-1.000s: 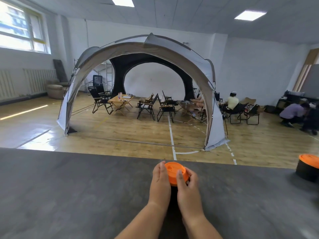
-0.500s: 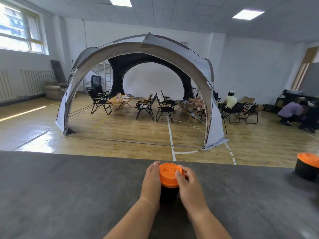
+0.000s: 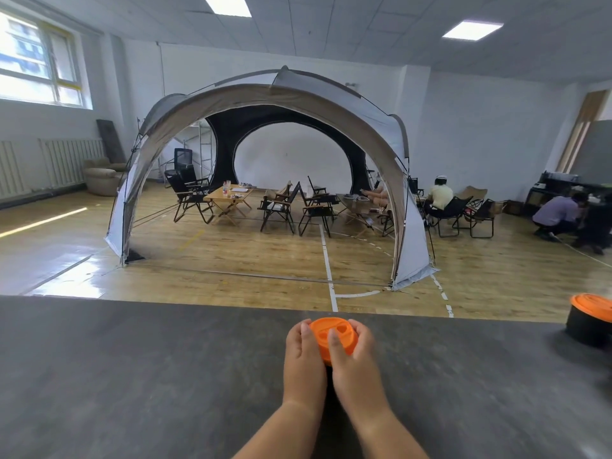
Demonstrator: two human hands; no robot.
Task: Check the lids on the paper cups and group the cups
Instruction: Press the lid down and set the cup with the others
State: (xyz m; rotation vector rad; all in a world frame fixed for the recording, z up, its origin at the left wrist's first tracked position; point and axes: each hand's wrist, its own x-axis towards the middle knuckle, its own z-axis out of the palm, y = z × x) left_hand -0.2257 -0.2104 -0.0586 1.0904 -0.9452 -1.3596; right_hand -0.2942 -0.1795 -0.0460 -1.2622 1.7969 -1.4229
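Note:
A black paper cup with an orange lid [image 3: 334, 334] stands on the dark grey table [image 3: 132, 376], near its far edge at the centre. My left hand [image 3: 303, 359] wraps its left side and my right hand [image 3: 356, 366] its right side, the right thumb lying on the lid. The cup's black body is almost wholly hidden between my hands. A second black cup with an orange lid [image 3: 589, 318] stands alone at the table's right end, far from both hands.
Beyond the table's far edge lies a wooden floor with a large arched tent [image 3: 265, 104], folding chairs and a low table inside. Two people [image 3: 438, 197] are at the back right. No other objects show on the table.
Both hands stay closed around the same cup. The cup and hands have shifted slightly on the table, and the right thumb now lies further across the lid.

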